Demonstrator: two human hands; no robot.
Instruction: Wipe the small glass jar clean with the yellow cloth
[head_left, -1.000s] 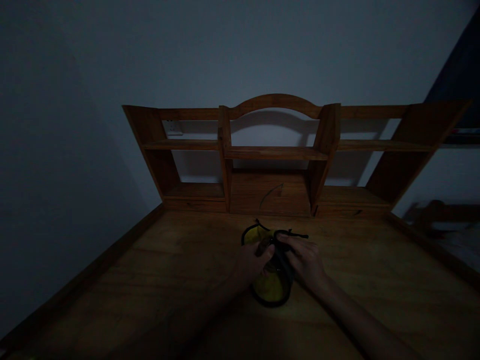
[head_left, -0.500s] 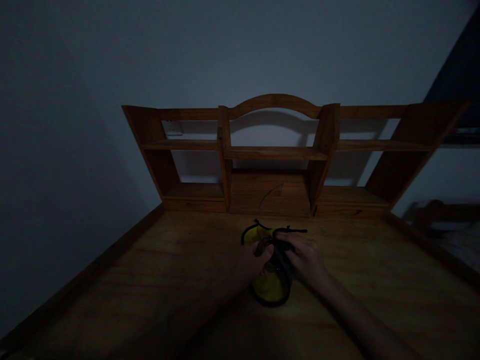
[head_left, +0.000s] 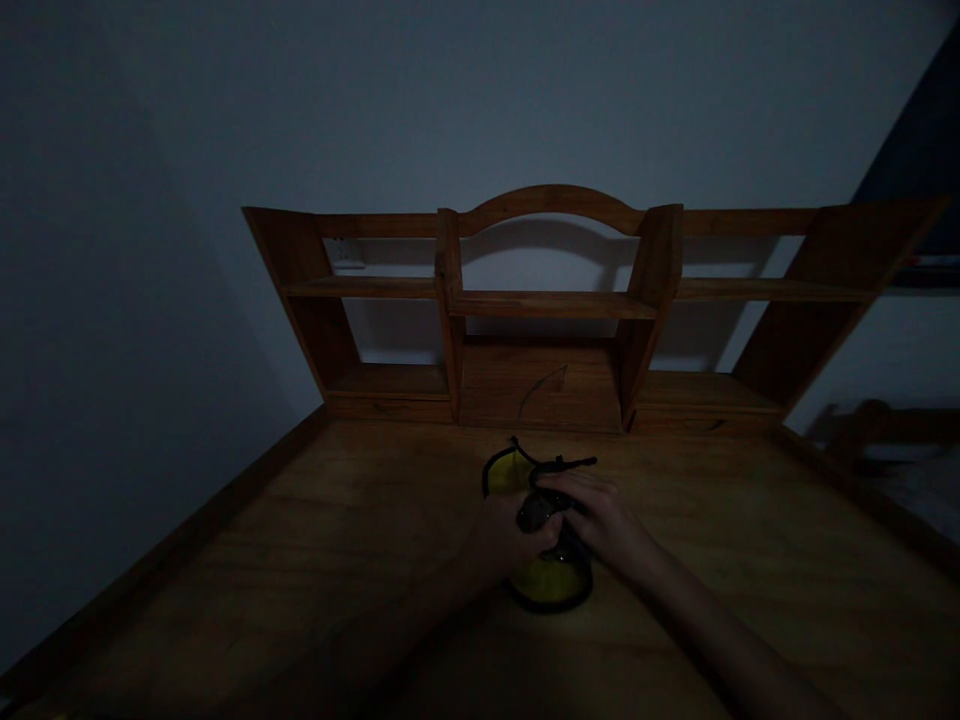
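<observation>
A yellow-green, flat-looking piece with thick black edging (head_left: 551,585) lies on the wooden desk, its upper lobe showing beyond my hands. A thin black cord or strap sticks out at its far side. My left hand (head_left: 506,528) is closed around a dark, shiny object (head_left: 534,512) over the middle of the yellow piece, thumb pointing right. My right hand (head_left: 600,510) reaches in from the right, fingers bent over the same dark object and the black edging. Dim light and my fingers hide the object's kind and which parts are joined.
A wooden shelf unit (head_left: 551,305) with several compartments stands at the back of the desk (head_left: 360,520) against a pale wall. Raised wooden edges run along both sides of the desk. A wall socket (head_left: 346,255) shows behind the left shelf.
Both hands have shifted slightly, my left thumb moving right and down. The dark shiny object shows more between them, and the strap and near lobe of the yellow piece have moved a little.
</observation>
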